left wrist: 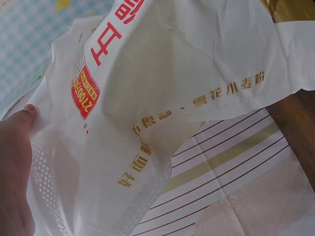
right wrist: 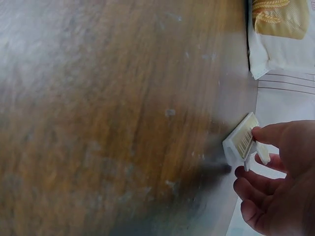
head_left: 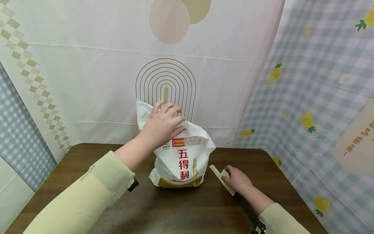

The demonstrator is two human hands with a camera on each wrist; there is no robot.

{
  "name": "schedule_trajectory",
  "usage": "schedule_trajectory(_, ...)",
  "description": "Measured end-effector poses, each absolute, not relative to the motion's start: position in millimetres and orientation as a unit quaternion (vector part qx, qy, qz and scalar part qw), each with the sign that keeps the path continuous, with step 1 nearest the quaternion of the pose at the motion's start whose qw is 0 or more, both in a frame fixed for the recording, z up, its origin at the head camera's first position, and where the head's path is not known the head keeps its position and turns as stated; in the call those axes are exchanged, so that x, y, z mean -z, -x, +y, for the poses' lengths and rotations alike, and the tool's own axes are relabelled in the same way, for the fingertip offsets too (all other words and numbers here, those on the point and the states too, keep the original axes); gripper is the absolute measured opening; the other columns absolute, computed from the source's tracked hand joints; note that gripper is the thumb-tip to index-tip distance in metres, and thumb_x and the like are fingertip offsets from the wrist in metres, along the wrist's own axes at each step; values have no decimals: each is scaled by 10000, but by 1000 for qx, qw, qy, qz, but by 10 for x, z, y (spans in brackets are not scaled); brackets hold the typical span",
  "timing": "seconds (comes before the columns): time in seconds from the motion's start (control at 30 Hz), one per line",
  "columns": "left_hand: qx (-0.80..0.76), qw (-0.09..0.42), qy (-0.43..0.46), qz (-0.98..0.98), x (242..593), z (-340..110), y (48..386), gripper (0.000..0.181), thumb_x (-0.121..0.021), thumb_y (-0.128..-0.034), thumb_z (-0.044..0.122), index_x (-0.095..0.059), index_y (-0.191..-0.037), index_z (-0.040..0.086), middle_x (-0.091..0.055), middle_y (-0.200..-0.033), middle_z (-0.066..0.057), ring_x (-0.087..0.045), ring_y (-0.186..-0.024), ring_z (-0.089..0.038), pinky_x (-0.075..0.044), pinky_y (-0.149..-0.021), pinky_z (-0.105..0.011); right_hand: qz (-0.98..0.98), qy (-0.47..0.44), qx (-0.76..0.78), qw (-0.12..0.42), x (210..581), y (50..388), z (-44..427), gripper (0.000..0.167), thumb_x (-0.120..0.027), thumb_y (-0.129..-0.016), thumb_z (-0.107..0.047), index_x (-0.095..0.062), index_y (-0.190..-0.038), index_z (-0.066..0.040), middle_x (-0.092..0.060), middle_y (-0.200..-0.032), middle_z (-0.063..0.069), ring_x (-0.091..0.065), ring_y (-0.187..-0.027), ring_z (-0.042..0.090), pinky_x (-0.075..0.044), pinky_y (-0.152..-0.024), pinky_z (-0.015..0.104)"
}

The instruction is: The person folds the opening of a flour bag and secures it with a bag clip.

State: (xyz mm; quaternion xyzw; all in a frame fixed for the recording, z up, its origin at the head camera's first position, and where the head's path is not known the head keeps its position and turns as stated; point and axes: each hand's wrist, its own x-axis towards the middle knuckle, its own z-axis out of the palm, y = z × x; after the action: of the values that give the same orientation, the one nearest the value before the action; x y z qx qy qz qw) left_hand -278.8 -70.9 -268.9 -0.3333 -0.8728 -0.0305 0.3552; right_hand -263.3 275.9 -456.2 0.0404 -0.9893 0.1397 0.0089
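Note:
A white flour bag (head_left: 187,162) with red lettering stands upright on the dark wooden table, its top crumpled. My left hand (head_left: 163,125) is at the top of the bag, fingers spread and lightly bent around the upper edge. In the left wrist view, the thumb (left wrist: 24,118) touches the white plastic near a perforated strip, and the other fingers are out of sight. To the right of the bag, my right hand (head_left: 238,178) pinches a pale yellow bag clip (right wrist: 244,135) between thumb and fingers, low over the table.
The brown table (head_left: 134,211) has rounded back corners. Behind it hangs a white cloth (head_left: 96,91) with line arches, close to the bag. A blue checked cloth (head_left: 292,107) with pineapples runs along the right side.

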Motion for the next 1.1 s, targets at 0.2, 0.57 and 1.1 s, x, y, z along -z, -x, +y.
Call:
schedule_trajectory(0.2,31,358,335,-871,2686,-708,2780,302,-641,-945,456,-725,-1117,223,-591,-1315,-62,-450,-1285,-304,-179,-1149,-551,-983,-40,-177,-4,4546,2633,2755,445,-701,-917,-231,-549,-1232,44,-661,-1117,199,-646,-987,329,-513,-819,497)
schedule_trajectory(0.57,31,360,335,-870,2693,-706,2786,294,-644,-945,451,-725,-1109,221,-597,-1296,-61,-452,-1280,-304,-184,-1147,-551,-963,-15,-264,-50,4522,2672,2772,230,-656,-938,-194,-687,-960,32,-651,-838,60,-583,-753,177,-499,-694,366)
schedule_trajectory(1.1,28,362,335,-869,2698,-714,2800,300,-633,-949,461,-722,-1114,227,-587,-1318,-60,-445,-1287,-304,-181,-1149,-551,-932,15,-356,-65,4420,2635,2766,262,-727,-879,-169,-650,-965,66,-636,-875,93,-589,-738,201,-489,-627,315)
